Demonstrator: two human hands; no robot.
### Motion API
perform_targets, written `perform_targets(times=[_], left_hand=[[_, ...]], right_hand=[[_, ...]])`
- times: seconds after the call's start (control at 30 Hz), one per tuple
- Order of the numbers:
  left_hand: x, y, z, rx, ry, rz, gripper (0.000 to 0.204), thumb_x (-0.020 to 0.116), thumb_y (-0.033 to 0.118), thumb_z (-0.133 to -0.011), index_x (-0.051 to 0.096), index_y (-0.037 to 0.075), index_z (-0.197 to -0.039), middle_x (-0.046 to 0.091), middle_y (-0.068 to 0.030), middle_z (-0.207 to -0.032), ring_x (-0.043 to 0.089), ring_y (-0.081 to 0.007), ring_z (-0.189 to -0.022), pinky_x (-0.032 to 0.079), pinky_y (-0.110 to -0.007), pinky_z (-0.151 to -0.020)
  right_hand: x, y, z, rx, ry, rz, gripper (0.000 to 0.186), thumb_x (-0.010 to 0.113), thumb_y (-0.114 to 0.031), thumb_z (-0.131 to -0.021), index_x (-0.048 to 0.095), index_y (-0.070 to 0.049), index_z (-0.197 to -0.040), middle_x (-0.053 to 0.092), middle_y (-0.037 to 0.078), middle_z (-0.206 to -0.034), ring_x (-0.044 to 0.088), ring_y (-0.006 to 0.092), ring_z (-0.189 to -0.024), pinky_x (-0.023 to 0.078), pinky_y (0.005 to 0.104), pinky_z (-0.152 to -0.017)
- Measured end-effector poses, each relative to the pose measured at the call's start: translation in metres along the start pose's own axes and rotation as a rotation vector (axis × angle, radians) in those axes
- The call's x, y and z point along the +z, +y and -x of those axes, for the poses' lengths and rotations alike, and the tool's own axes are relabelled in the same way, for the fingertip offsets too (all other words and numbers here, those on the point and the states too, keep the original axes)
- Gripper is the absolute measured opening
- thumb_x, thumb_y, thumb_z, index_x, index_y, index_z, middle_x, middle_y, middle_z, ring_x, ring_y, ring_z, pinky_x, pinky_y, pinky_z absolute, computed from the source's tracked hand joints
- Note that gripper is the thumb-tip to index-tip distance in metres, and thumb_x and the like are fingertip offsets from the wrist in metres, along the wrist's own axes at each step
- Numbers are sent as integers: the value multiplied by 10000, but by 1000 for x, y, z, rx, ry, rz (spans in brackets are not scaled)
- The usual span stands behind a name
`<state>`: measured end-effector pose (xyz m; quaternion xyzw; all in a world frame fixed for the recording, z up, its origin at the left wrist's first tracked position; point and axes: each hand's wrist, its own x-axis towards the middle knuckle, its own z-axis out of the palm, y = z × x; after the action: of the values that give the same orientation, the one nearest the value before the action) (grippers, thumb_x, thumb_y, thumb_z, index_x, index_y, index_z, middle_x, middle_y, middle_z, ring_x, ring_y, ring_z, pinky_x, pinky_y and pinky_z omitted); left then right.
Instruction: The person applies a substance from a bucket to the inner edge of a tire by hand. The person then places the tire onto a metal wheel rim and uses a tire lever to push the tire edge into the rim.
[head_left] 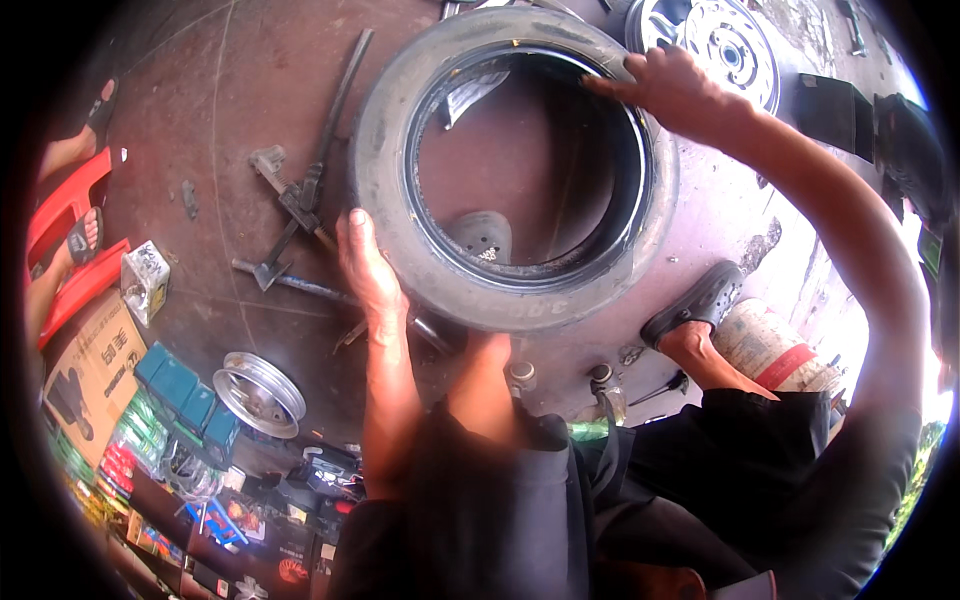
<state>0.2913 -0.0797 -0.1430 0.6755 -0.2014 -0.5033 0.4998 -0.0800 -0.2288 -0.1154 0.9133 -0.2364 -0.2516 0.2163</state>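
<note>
**Steadying the tyre while working its inner edge**

The worn grey tyre (520,170) stands held up off the reddish floor (200,120), in front of the person's knees, its open middle facing the camera. The left hand (368,262) grips the lower left of the tread, fingers wrapped over the outer rubber and thumb on top, clenched on it. The right hand (672,88) reaches across to the upper right, its fingers (610,86) hooked over the inner bead and pressing along the rim of the opening; it grasps the tyre too.

To do this well, I judge the left hand should keep a firm hold low on the tread so the tyre does not roll or tip, while the fingers on the bead move round in short stretches, feeling the inside instead of dragging fast, since anything sharp lodged in the rubber could cut them.

Beyond the left fingers, well apart, tyre levers and a long bar (300,190) lie on the floor. Just past the right fingers stands a spoked wheel (715,40). Nearer the body, down and to the left, a small shiny rim (260,393) rests beside blue boxes (185,385).
</note>
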Motion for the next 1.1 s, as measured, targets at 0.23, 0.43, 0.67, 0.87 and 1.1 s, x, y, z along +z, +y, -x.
perform_targets(times=[0.23,0.43,0.67,0.87,1.1], left_hand=[[-1,1,1,7,4,-16,481,536,383,-964,509,-15,-1234,555,-111,-1185,526,-198,-1088,415,-335,-947],[-3,0,-1,21,-33,8,476,531,385,-964,517,-16,-1220,562,-111,-1164,530,-197,-1068,422,-339,-927],[-3,0,-1,1,-3,-25,470,532,388,-964,528,-15,-1205,561,-99,-1137,523,-187,-1025,422,-335,-892],[0,1,0,62,-32,-7,488,532,381,-963,507,-30,-1225,561,-114,-1155,522,-192,-1074,410,-330,-939],[-1,0,-1,32,-34,-34,496,534,380,-960,504,-33,-1232,561,-127,-1173,533,-200,-1064,419,-327,-933]], right_hand=[[-32,-48,37,28,7,-455,668,603,-41,-855,376,-170,-1470,608,95,-806,586,195,-650,454,331,-532],[-77,-64,-12,463,-71,-1188,668,638,-284,-840,392,-16,-1401,664,218,-1007,667,366,-863,536,441,-736],[-93,-81,-99,948,-16,-1566,977,615,-421,-853,76,114,-1467,658,280,-945,656,404,-909,516,451,-838],[-115,-91,-123,1234,207,-1825,933,653,-450,-815,235,77,-1461,568,349,-1190,576,419,-1133,442,381,-978],[-119,-89,-123,1193,197,-1618,744,625,-322,-834,348,57,-1411,695,178,-801,685,353,-846,536,416,-790]])
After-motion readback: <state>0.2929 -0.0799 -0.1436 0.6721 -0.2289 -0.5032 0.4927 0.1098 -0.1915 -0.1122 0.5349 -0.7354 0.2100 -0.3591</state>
